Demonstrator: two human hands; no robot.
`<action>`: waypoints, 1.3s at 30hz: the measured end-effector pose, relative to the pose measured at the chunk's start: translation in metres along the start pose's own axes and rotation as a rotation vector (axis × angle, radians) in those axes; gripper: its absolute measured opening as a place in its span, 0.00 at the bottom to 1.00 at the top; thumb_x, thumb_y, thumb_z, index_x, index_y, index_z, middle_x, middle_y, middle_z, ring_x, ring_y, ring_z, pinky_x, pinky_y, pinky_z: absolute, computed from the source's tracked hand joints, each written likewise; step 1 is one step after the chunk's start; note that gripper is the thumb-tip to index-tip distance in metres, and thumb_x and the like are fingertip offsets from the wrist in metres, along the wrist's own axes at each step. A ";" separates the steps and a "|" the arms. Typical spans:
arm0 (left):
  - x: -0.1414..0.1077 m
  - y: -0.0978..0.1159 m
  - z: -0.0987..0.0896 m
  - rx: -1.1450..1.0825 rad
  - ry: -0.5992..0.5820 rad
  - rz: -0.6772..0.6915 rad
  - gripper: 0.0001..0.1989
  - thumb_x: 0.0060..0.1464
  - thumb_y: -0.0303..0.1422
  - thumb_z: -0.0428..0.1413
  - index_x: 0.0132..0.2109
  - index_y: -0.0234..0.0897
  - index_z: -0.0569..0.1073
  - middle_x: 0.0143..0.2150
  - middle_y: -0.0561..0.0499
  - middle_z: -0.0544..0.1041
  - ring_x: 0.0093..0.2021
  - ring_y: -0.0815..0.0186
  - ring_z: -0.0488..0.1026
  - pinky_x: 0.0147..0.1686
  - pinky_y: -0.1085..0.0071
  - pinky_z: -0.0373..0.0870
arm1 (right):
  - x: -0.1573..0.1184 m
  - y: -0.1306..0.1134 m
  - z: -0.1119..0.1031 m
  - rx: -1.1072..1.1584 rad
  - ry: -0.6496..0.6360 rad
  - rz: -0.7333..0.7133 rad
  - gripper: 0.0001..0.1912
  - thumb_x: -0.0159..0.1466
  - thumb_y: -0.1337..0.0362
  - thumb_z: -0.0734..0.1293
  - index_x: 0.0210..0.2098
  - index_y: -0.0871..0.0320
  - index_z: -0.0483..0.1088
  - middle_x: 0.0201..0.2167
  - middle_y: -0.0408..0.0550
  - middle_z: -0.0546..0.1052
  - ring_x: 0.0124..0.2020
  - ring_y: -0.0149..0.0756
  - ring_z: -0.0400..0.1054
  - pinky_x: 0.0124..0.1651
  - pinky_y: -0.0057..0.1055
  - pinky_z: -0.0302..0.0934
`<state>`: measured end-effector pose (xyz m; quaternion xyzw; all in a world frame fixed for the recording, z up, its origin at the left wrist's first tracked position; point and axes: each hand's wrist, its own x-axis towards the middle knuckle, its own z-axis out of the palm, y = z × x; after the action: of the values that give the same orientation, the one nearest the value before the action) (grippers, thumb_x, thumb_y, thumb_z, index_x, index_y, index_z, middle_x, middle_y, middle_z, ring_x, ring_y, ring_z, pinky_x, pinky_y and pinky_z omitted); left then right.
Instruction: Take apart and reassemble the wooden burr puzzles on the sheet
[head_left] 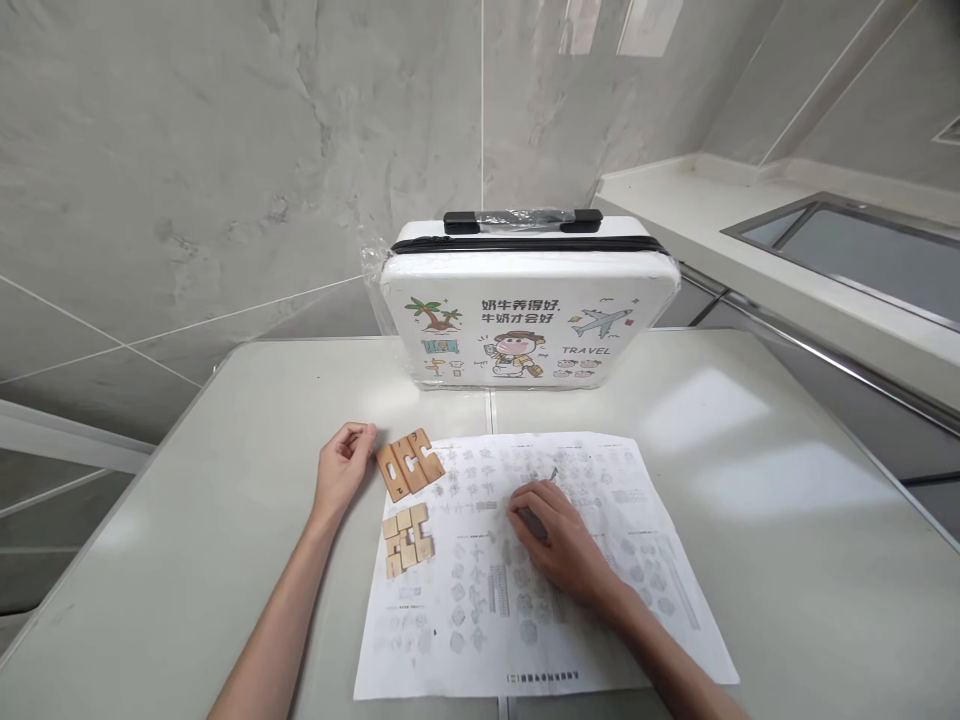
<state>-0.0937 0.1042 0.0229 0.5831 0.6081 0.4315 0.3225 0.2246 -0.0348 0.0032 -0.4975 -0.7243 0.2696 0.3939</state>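
My left hand [346, 462] rests on the table with its fingers curled, nothing visible in them. Just right of it lie flat brown wooden puzzle pieces [409, 465] with cut-out slots and handwritten numbers, side by side at the sheet's upper left corner. Below them sits a group of paler small wooden pieces [409, 540], fitted close together. My right hand [559, 540] lies on the printed paper sheet [480, 670], fingers bent inward. A dark patch shows between its thumb and fingers; whether that is an object or shadow I cannot tell. The sheet carries rows of small grey figures.
A white cartoon-printed suitcase [525, 330], partly in clear plastic with a black handle, stands at the table's back edge. The pale table [202, 490] has a seam down its middle. Behind is a grey marbled wall [225, 150]; a white counter [810, 230] with a sink runs at right.
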 end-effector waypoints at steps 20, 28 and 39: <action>-0.001 0.003 -0.001 0.014 -0.034 -0.018 0.19 0.61 0.50 0.62 0.36 0.38 0.77 0.29 0.54 0.73 0.28 0.67 0.65 0.31 0.72 0.64 | -0.001 0.003 0.004 -0.010 -0.005 0.004 0.07 0.78 0.67 0.62 0.43 0.50 0.68 0.41 0.50 0.79 0.42 0.47 0.75 0.45 0.48 0.73; 0.000 -0.001 0.001 0.029 -0.048 -0.030 0.19 0.61 0.50 0.61 0.37 0.38 0.77 0.29 0.54 0.72 0.29 0.67 0.64 0.31 0.72 0.62 | 0.000 0.001 0.002 0.002 -0.012 0.011 0.07 0.77 0.69 0.62 0.43 0.50 0.68 0.41 0.50 0.78 0.42 0.47 0.74 0.45 0.48 0.72; 0.000 0.001 0.001 0.053 -0.060 -0.031 0.19 0.62 0.51 0.61 0.37 0.37 0.77 0.28 0.54 0.71 0.29 0.67 0.64 0.32 0.72 0.62 | 0.001 0.000 0.001 0.006 -0.017 0.015 0.09 0.75 0.73 0.64 0.43 0.51 0.67 0.41 0.48 0.78 0.43 0.45 0.73 0.46 0.44 0.71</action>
<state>-0.0925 0.1047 0.0238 0.5947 0.6184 0.3925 0.3315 0.2237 -0.0343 0.0028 -0.4994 -0.7231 0.2790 0.3872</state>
